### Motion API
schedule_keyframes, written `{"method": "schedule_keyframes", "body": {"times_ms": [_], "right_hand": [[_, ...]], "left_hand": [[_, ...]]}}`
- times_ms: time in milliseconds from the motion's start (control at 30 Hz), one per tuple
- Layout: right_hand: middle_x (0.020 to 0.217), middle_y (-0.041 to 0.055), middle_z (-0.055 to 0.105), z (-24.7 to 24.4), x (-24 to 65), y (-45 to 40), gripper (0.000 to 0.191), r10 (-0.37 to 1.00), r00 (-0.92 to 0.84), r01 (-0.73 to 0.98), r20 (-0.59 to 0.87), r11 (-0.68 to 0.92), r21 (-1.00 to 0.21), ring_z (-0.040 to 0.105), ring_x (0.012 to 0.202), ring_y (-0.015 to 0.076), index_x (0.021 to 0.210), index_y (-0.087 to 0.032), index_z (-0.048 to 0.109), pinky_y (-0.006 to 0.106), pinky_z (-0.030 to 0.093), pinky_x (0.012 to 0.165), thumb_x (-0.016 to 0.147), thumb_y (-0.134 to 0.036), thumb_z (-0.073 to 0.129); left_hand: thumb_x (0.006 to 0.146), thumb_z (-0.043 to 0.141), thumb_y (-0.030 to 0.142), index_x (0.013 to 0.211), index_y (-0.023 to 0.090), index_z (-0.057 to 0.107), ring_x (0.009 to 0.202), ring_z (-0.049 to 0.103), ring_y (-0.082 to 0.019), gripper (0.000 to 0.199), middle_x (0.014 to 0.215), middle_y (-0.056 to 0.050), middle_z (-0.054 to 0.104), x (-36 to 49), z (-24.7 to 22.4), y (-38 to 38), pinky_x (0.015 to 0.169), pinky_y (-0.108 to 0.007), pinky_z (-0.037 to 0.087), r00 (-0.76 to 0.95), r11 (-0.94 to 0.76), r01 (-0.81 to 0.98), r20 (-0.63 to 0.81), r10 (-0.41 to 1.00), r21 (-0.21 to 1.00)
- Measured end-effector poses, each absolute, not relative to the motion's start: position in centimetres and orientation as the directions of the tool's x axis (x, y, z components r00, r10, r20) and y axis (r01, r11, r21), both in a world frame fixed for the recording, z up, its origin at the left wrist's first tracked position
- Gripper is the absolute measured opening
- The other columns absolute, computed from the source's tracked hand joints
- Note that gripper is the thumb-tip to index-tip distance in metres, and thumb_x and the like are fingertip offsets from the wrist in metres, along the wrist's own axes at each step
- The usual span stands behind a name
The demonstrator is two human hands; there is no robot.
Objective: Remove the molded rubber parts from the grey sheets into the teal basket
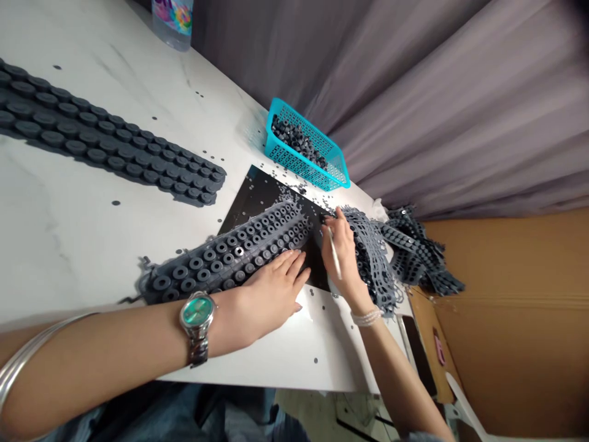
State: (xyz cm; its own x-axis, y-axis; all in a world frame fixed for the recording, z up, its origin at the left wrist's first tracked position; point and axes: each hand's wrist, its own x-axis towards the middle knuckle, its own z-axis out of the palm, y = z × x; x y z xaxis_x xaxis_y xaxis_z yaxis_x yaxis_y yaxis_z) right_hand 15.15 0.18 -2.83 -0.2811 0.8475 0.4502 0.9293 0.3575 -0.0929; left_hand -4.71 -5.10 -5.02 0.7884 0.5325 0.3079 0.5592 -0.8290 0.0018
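So the basket (306, 146) is bright turquoise, and the bits (299, 142) in it are dark grey to black. Strips (248, 242) are slate grey with rows of ring shapes, mat (251, 196) is plain black. Table's (69, 245) white with faint grey marble veining. Curtain (359, 73) is a muted purply grey, watch (197, 311) is silver with a green dial, and the box (515, 294) is tan-brown.

A silver watch (199, 312) (its dial green), silvery bangles (32, 350), a pale beaded bracelet (367, 317), bluish clothing (197, 412).

bare white tabletop (271, 362) nearest the person, blue basket (307, 147) blocking the curtain side
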Motion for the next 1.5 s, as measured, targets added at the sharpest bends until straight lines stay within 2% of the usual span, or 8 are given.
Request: {"method": "schedule_keyframes", "body": {"times_ms": [133, 300, 400, 500, 633, 900, 1333, 1500], "right_hand": [[0.124, 0.0168, 0.065, -2.5, 16.1, -0.4, 0.022, 0.872, -0.235, 0.944, 0.429, 0.31, -0.112, 0.031, 0.145, 0.0285, 0.112, -0.019, 0.056, 0.057, 0.04, 0.106, 0.099, -0.029, 0.042], [0.128, 0.0121, 0.064, -1.8, 14.0, -3.1, 0.018, 0.817, -0.426, 0.856, 0.388, 0.503, -0.12, 0.041, 0.14, 0.0254, 0.111, -0.022, 0.057, 0.05, 0.045, 0.103, 0.097, -0.02, 0.046], [0.125, 0.0112, 0.067, -1.8, 13.1, -4.6, 0.019, 0.738, -0.564, 0.771, 0.371, 0.631, -0.082, 0.048, 0.134, 0.0238, 0.111, -0.022, 0.054, 0.046, 0.048, 0.098, 0.095, -0.013, 0.048], [0.125, 0.0126, 0.067, -2.1, 13.3, -5.5, 0.023, 0.702, -0.607, 0.741, 0.373, 0.67, -0.055, 0.051, 0.132, 0.024, 0.114, -0.021, 0.052, 0.044, 0.049, 0.095, 0.094, -0.01, 0.05], [0.129, 0.0129, 0.064, -2.6, 13.9, -5.6, 0.025, 0.685, -0.651, 0.715, 0.328, 0.698, -0.04, 0.048, 0.135, 0.0255, 0.119, -0.021, 0.052, 0.046, 0.049, 0.095, 0.095, -0.012, 0.048], [0.128, 0.0149, 0.065, -2.6, 13.1, -4.8, 0.018, 0.666, -0.67, 0.705, 0.329, 0.709, 0.002, 0.048, 0.135, 0.024, 0.111, -0.018, 0.057, 0.042, 0.05, 0.095, 0.096, -0.014, 0.048], [0.137, 0.0161, 0.058, -2.3, 12.9, -4.6, 0.024, 0.742, -0.618, 0.761, 0.26, 0.647, -0.036, 0.042, 0.139, 0.0225, 0.116, -0.02, 0.054, 0.045, 0.048, 0.102, 0.099, -0.016, 0.037], [0.135, 0.0145, 0.06, -1.4, 12.5, -5.3, 0.02, 0.754, -0.621, 0.765, 0.215, 0.642, -0.044, 0.04, 0.14, 0.0219, 0.113, -0.021, 0.054, 0.043, 0.048, 0.102, 0.099, -0.018, 0.039]], "left_hand": [[0.094, 0.049, 0.046, 0.139, 0.009, 0.051, 0.138, 0.043, -0.028, 0.058, 0.145, -0.018, 0.05, -4.5, -5.2, -5.0, 0.116, -0.042, 0.032, 0.792, -0.83, 0.557, 0.313, 0.525, -0.017], [0.094, 0.048, 0.046, 0.137, 0.008, 0.053, 0.134, 0.048, -0.027, 0.058, 0.142, -0.015, 0.055, -4.2, -4.3, -4.6, 0.116, -0.041, 0.032, 0.804, -0.836, 0.548, 0.267, 0.532, 0.016], [0.092, 0.052, 0.041, 0.128, 0.008, 0.062, 0.13, 0.053, -0.028, 0.051, 0.132, -0.014, 0.063, -4.5, -3.7, -5.4, 0.117, -0.041, 0.032, 0.825, -0.846, 0.53, 0.263, 0.501, -0.051], [0.088, 0.058, 0.032, 0.123, 0.011, 0.067, 0.127, 0.055, -0.03, 0.042, 0.131, -0.014, 0.065, -4.8, -3.6, -6.6, 0.116, -0.044, 0.033, 0.847, -0.854, 0.499, 0.29, 0.446, -0.146], [0.092, 0.052, 0.035, 0.121, 0.009, 0.067, 0.12, 0.06, -0.028, 0.042, 0.124, -0.015, 0.068, -4.6, -4.1, -7.3, 0.109, -0.041, 0.041, 0.806, -0.822, 0.562, 0.281, 0.52, -0.091], [0.094, 0.049, 0.039, 0.125, 0.01, 0.065, 0.125, 0.057, -0.028, 0.045, 0.125, -0.014, 0.068, -3.9, -5.0, -7.0, 0.114, -0.044, 0.033, 0.779, -0.811, 0.585, 0.29, 0.556, -0.017], [0.095, 0.046, 0.041, 0.134, 0.006, 0.056, 0.133, 0.049, -0.029, 0.054, 0.14, -0.016, 0.056, -4.4, -4.1, -6.9, 0.113, -0.042, 0.037, 0.778, -0.806, 0.592, 0.262, 0.571, -0.005], [0.096, 0.044, 0.04, 0.128, 0.008, 0.062, 0.128, 0.054, -0.03, 0.049, 0.131, -0.015, 0.064, -4.6, -4.1, -7.0, 0.113, -0.044, 0.036, 0.792, -0.818, 0.574, 0.265, 0.55, -0.018]]}}
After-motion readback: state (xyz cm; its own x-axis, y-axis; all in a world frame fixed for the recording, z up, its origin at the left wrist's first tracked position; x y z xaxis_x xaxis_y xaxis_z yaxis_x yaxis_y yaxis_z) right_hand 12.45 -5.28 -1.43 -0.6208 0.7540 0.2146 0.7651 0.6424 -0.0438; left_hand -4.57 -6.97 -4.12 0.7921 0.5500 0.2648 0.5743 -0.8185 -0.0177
